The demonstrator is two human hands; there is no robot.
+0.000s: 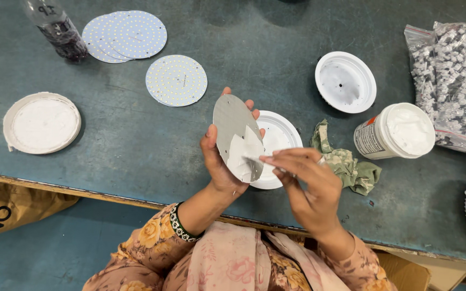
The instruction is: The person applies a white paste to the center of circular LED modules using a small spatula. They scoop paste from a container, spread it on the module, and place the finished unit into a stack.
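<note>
Left hand (218, 161) holding round LED board (237, 136) by its rim, thumb on near edge, fingertips wrapped over far edge, grey metal back tilted up toward camera, above front edge of blue-green workbench (114, 129). Right hand (308, 183) pinched narrow, fingertip spreading white thermal paste (245, 153) over lower half of disc back; upper half bare grey

Handling judgement: disc thin, stiff, light — looks like aluminium-backed board, should not flex under finger pressure but likely bends if levered. Rim grip correct: keeps fingers off wet paste and off LED face. Pasted zone slippery and smeary, not a grip point. LED side probably fragile, avoid pressing it

Directly behind disc: white round lamp housing (279, 137) on bench, open side up. Just right of it crumpled camouflage rag (346, 161), then open white paste tub (397, 132). Second white housing (345, 82) further back. Bag of small white connectors (454, 81) at far right. Spare LED disc (176, 80) and stacked LED discs (125, 35) up left, beside clear bottle (55, 27). White lid (41, 122) at far left, well apart
</note>
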